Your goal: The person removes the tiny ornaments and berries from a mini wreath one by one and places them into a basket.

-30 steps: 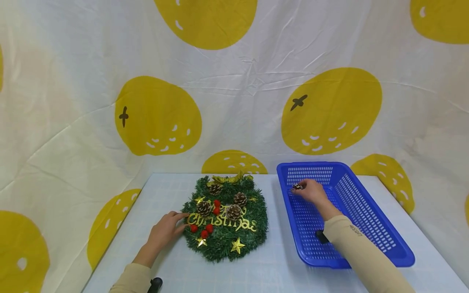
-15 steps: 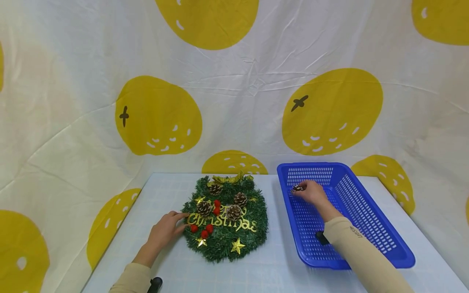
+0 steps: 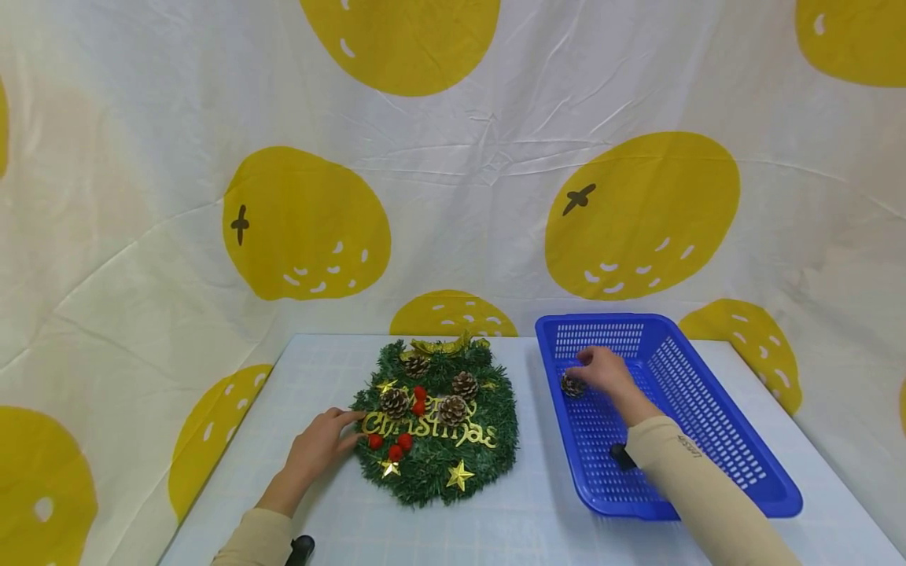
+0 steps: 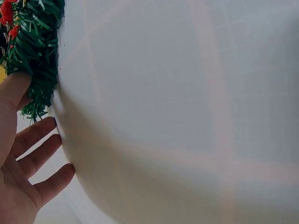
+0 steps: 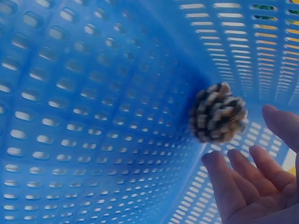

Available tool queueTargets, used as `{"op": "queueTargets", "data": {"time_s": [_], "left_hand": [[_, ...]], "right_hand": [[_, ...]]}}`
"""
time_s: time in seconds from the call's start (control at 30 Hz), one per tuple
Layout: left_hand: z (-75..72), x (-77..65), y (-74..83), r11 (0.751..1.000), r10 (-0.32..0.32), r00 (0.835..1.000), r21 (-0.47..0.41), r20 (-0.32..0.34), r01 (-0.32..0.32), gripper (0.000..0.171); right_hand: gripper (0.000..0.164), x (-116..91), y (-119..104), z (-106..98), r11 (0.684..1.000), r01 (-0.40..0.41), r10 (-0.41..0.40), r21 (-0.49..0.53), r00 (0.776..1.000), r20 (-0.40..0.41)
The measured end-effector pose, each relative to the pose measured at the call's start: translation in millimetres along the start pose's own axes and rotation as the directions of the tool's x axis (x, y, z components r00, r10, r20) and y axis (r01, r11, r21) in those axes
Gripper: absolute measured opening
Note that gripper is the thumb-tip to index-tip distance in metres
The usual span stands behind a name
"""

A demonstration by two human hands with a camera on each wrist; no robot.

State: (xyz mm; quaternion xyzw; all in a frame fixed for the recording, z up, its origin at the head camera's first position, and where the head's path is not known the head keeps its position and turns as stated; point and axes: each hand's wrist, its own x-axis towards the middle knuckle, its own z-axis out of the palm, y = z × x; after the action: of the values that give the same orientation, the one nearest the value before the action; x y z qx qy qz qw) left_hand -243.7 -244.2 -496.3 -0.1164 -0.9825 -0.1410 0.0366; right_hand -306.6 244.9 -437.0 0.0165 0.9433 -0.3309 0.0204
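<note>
A green Christmas wreath (image 3: 435,487) with pine cones, red berries, gold stars and gold lettering lies on the table. My left hand (image 3: 322,442) rests at its left edge. In the left wrist view the thumb (image 4: 16,88) touches the green strands, while the other fingers spread mostly straight by the table. A loose pine cone (image 3: 572,386) sits in the far left corner of the blue basket (image 3: 566,464). Just above and beside it is my right hand (image 3: 609,371). The right wrist view shows a gap between this pine cone (image 5: 218,113) and the parted, relaxed fingers (image 5: 217,170).
The perforated basket stands on the right of the white table (image 3: 396,538), its walls rising around my right hand. A hanging cloth (image 3: 453,236) with yellow fruit prints backs the table.
My right hand has let go of the pine cone, which has dropped a little toward me in the basket. The fingers have lifted and parted. My left hand and the wreath have stayed put.
</note>
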Motion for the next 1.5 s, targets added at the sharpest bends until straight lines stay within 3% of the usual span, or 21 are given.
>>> {"op": "queueTargets", "data": {"time_s": [0.33,0.8,1.17,1.5], "left_hand": [[1.2,0.5,0.3,1.0,-0.002,1.0,0.004,0.014,0.002,0.037],[-1.6,1.5,-0.1,1.0,0.006,1.0,0.011,0.021,-0.006,0.038],[0.0,0.9,-1.3,1.0,0.005,1.0,-0.007,0.017,-0.005,0.039],[0.0,-1.1,-2.4,0.999,0.035,0.999,-0.002,-0.003,-0.035,0.04]], "right_hand": [[0.058,-7,-18,-15,0.999,-0.01,0.012,0.03,0.999,-0.049],[0.061,-27,-66,-21,0.991,0.126,-0.125,0.032,0.991,-0.052],[0.064,-62,-106,-2,0.966,0.24,-0.239,0.097,0.971,-0.023],[0.065,-97,-129,23,0.936,0.311,-0.317,0.168,0.948,0.011]]}}
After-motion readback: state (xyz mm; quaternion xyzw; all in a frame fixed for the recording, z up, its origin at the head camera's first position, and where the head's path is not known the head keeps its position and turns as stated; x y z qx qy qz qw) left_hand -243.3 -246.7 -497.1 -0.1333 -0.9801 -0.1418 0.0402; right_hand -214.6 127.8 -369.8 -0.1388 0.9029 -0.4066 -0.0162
